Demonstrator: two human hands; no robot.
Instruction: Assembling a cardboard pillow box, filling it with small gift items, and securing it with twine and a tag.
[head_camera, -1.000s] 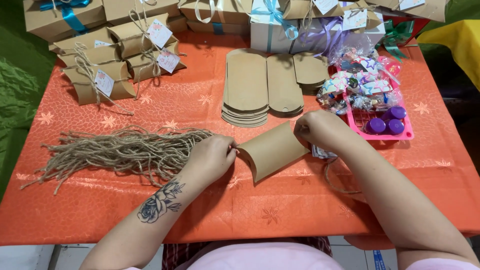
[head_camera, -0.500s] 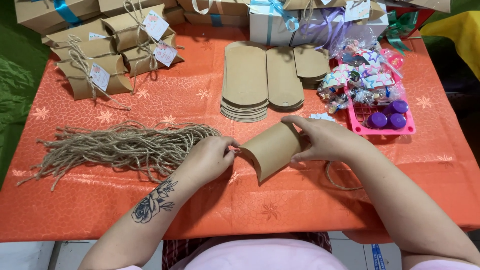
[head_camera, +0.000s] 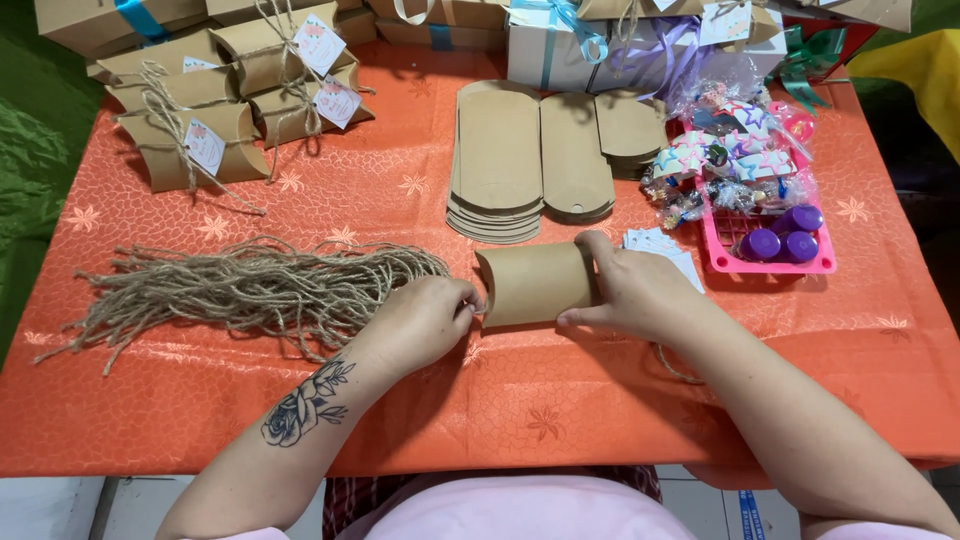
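A brown kraft pillow box (head_camera: 532, 284) lies on the orange tablecloth (head_camera: 560, 400) in front of me. My right hand (head_camera: 640, 292) grips its right end, thumb underneath and fingers over the top. My left hand (head_camera: 425, 320) pinches at the box's left end flap with its fingertips closed. To the left of that hand lies a bundle of cut jute twine (head_camera: 250, 288).
Stacks of flat kraft box blanks (head_camera: 497, 165) lie beyond the box. Finished tied boxes with tags (head_camera: 225, 110) sit at the far left. A pink tray with purple items (head_camera: 775, 245) and wrapped sweets (head_camera: 715, 160) stand right. White tags (head_camera: 660, 245) lie beside my right hand.
The box has turned from tilted to nearly level and lies lower on the cloth. My left hand has closed on its left end, and my right hand has shifted along its right end.
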